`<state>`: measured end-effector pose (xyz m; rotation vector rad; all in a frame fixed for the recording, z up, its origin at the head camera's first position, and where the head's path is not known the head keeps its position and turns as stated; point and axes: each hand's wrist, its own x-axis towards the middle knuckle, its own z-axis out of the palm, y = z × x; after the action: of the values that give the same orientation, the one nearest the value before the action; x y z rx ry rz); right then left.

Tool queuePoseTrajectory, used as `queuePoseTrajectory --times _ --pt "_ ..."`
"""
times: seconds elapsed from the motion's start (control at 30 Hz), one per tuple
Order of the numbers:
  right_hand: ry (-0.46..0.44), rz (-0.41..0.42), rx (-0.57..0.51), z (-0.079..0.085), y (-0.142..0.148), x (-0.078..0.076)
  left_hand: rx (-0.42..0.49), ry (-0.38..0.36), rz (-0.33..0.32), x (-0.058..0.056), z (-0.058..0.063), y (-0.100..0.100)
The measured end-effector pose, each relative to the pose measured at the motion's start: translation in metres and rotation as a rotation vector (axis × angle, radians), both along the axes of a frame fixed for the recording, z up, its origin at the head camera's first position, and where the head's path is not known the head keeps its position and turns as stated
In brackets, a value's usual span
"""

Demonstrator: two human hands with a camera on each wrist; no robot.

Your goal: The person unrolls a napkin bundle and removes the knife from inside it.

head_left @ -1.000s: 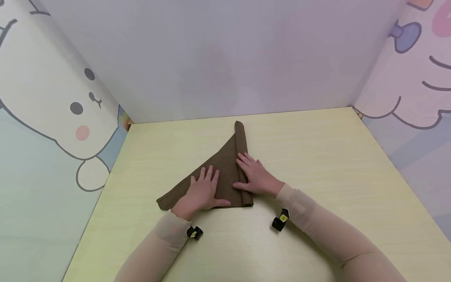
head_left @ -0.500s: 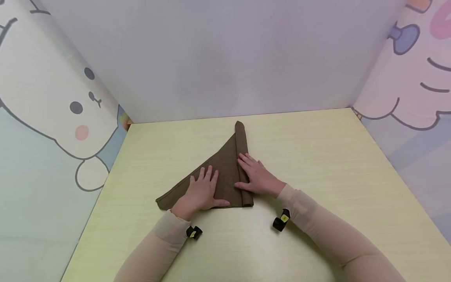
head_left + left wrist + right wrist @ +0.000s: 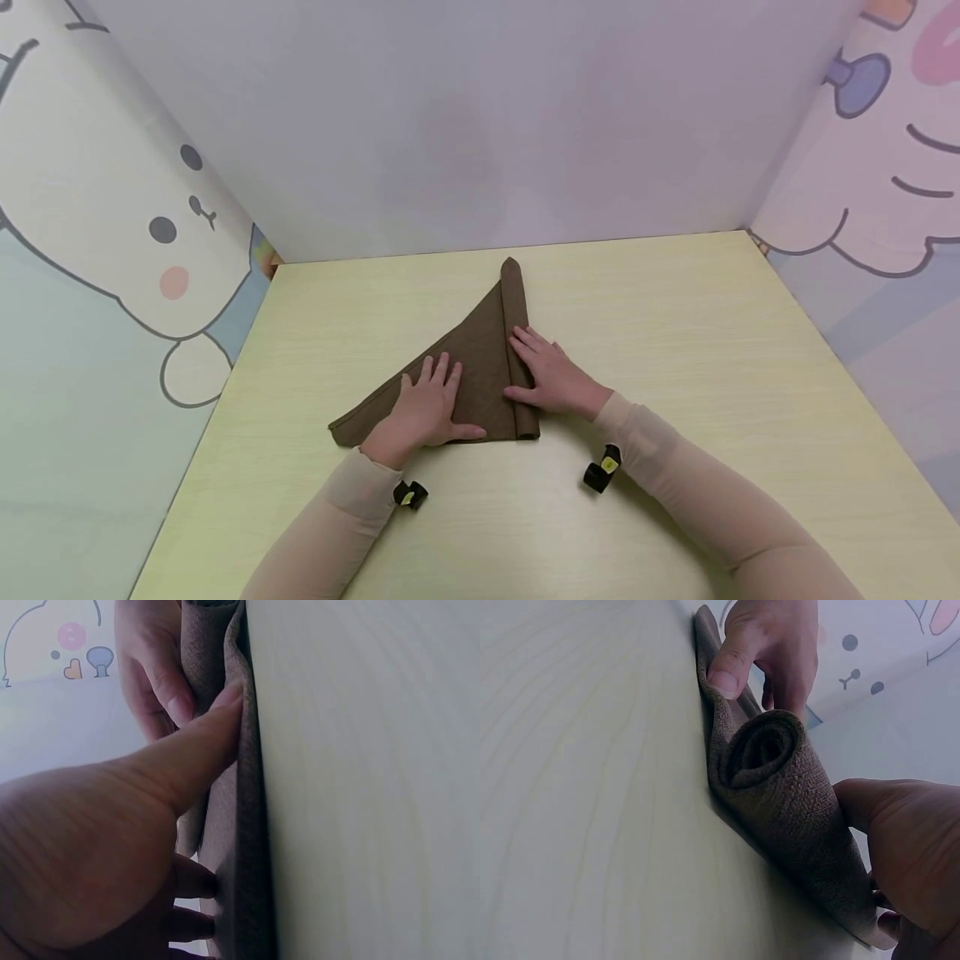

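A brown cloth [image 3: 480,367] lies on the table as a flat triangle, its right side wound into a narrow roll [image 3: 513,296] that runs away from me. My left hand [image 3: 426,410] rests with spread fingers on the flat part; in the left wrist view its thumb presses the near edge of the fabric. On the roll lies my right hand [image 3: 555,377], fingertips on top and thumb along the inner side. From the right wrist view, the roll's near end [image 3: 769,754] shows several spiral layers. Neither hand grips the cloth.
The pale wooden table [image 3: 675,333] extends on both sides of the cloth. A plain wall [image 3: 480,125] stands at its far edge, and walls with cartoon animals rise at left and right. Small black wrist cameras hang beneath both sleeves.
My left hand has slid slightly left, and the cloth's left tip with it. The right hand has shifted slightly right over the roll.
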<state>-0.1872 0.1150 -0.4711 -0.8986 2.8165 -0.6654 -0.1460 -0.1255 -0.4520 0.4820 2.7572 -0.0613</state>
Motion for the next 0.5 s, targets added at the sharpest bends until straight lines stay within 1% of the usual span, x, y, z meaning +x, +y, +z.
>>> queuePoseTrajectory --times 0.37,0.5 --pt "-0.019 -0.006 0.004 0.0043 0.0026 0.0019 0.006 0.004 -0.002 0.0 -0.0017 -0.0018" --pt "-0.033 -0.009 -0.013 0.0057 0.0044 0.0027 0.011 0.011 -0.007 -0.0001 -0.0026 -0.0022"
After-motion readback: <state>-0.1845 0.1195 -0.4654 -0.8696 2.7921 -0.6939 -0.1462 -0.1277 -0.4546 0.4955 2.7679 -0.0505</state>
